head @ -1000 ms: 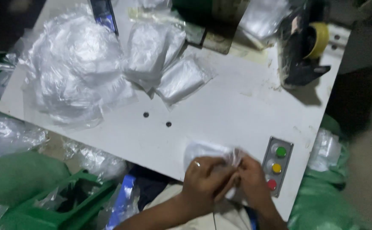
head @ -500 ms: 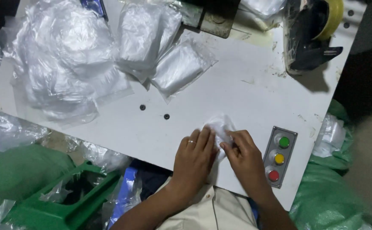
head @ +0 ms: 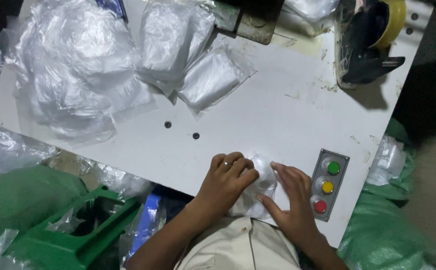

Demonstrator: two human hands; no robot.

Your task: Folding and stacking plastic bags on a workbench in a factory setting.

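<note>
Along the left edge of the view, green sacks [head: 13, 192] and a green plastic crate [head: 73, 235] are sitting beside the white tabletop [head: 288, 115], with loose clear plastic lying among them. On the tabletop's far left, a big heap of crumpled clear plastic bags [head: 68, 65] is spreading toward two flat, filled clear packets [head: 188, 55] leaning against each other near the top middle. Just below them, two small dark holes [head: 180, 130] are showing in the bare surface. At the near edge, the person's hands are resting on a small white packet in thin plastic [head: 260, 187]: the left hand [head: 225, 182], wearing a ring, is lying curled over the packet's left side with its fingers bent on top, while the right hand [head: 290, 192] is pressing flat on the right side with its fingers spread. Neither hand is gripping it closed; both are pressing it down onto the tabletop, close together with the packet between them. Just right of the right hand, a grey control panel [head: 330, 185] is showing three round buttons, green, yellow and red, from far to near. At the far right corner, a dark tape dispenser with a yellow roll [head: 370, 40] is standing, and more green sacking [head: 378, 240] is lying past the tabletop's right edge.
</note>
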